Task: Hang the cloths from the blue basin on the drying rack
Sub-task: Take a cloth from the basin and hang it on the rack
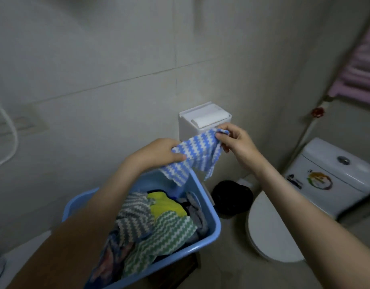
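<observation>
Basin (pixel 217 226) bottom centre w/ pile of cloths (pixel 159 222) in it. A cloth (pixel 196 151) hangs above its far rim, btwn left hand (pixel 159 151) & right hand (pixel 236 144), in front of wall paper holder (pixel 186 126). Bin (pixel 232 197) on floor just right of basin, toilet lid (pixel 269 226) right of bin, tank (pixel 326 174) behind lid, rack (pixel 363 65) high at far right.

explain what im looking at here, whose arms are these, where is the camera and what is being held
There is no machine here. A person wears one camera on the head, and it looks down at their own bare arms. The left hand and the right hand each grip an end of a blue-and-white cloth, held up over a blue basin. The basin holds more cloths, among them a green zigzag cloth and a yellow cloth. A toilet stands to the right, and a white paper holder hangs on the wall.
</observation>
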A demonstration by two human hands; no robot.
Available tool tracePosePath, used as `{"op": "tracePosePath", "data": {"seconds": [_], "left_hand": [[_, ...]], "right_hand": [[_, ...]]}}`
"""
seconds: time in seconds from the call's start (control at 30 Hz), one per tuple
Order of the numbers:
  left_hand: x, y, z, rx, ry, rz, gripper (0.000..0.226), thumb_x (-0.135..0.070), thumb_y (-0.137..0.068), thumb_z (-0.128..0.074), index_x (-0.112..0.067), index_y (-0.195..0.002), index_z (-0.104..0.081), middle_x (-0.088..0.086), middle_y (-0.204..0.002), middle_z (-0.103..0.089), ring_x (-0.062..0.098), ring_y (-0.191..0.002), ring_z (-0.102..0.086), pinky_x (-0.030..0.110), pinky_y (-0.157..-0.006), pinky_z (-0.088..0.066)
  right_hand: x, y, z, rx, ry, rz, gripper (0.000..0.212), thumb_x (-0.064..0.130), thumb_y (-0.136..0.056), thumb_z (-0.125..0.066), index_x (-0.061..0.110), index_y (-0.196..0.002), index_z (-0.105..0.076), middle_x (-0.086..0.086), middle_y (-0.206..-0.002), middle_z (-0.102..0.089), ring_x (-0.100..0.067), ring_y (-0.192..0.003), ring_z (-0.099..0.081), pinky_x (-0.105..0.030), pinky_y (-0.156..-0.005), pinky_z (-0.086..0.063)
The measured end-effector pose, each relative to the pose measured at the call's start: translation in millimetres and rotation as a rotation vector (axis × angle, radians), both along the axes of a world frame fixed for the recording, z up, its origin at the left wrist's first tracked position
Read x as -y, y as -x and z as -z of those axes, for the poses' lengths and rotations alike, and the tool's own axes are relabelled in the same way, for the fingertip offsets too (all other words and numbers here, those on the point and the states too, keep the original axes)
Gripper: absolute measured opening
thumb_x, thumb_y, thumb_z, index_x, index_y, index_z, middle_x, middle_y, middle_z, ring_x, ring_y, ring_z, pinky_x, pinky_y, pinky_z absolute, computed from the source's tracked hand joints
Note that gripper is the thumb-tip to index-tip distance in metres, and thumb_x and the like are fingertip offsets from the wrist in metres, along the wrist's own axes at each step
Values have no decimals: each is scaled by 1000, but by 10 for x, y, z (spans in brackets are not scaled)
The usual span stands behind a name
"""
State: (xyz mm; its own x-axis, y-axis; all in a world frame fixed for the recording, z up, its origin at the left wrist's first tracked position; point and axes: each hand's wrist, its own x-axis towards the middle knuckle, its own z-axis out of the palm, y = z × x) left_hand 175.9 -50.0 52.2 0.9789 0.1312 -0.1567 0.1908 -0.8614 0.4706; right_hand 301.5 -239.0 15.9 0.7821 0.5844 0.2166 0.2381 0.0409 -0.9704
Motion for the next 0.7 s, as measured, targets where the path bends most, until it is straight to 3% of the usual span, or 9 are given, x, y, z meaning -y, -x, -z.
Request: {"op": "tracePosePath", "data": {"seconds": [0.2, 0.3, 0.43, 0.57, 0.7], "left_hand": [[957, -527, -313, 97, -146, 247, 21, -34, -91, -58, -16, -83, -54, 5, -82, -51, 22, -83, -52, 28, -64, -28], [1655, -726, -381, 122, -123, 415, 21, -32, -91, -59, -17, -76, -53, 4, -75, -52, 22, -77, -52, 29, -63, -32], [2617, -842, -343, 131, -53, 595, 17, -24, -91, -58, -9, -82, -59, 6, -72, -57, 19, -68, -55, 30, -65, -42], [3694, -815, -218, 73, 42, 732, 24, -21, -90, -57, -20, -67, -55, 0, -56, -59, 13, -51, -56, 23, -54, -43], [4717, -686, -129, 50, 94, 856, 21, -24, -91, -58, -11, -74, -58, 9, -64, -63, 15, -53, -61, 23, -56, -44]], "right_hand": [[1232, -95, 19, -25, -23, 382, 19, 3, -87, -61, 20, -78, -63, 2, -63, -51, -5, -51, -38, -17, -47, -30], [2033, 6, 17, -69, -56, 593, 21, 0, -88, -57, 18, -79, -61, 9, -51, -50, -3, -43, -37, -16, -44, -26], [3099, 334, 17, -109, -90, 813, 20, -3, -92, -51, 12, -80, -55, 5, -39, -45, -4, -30, -33, -13, -34, -22], [4205, 889, 36, -89, -120, 1038, 20, -5, -93, -48, 9, -79, -53, 1, -40, -55, -6, -30, -45, -16, -33, -34], [5127, 1470, 55, -73, -123, 1254, 23, -7, -93, -48, 10, -79, -54, 4, -46, -61, -3, -42, -57, -13, -43, -45]]}}
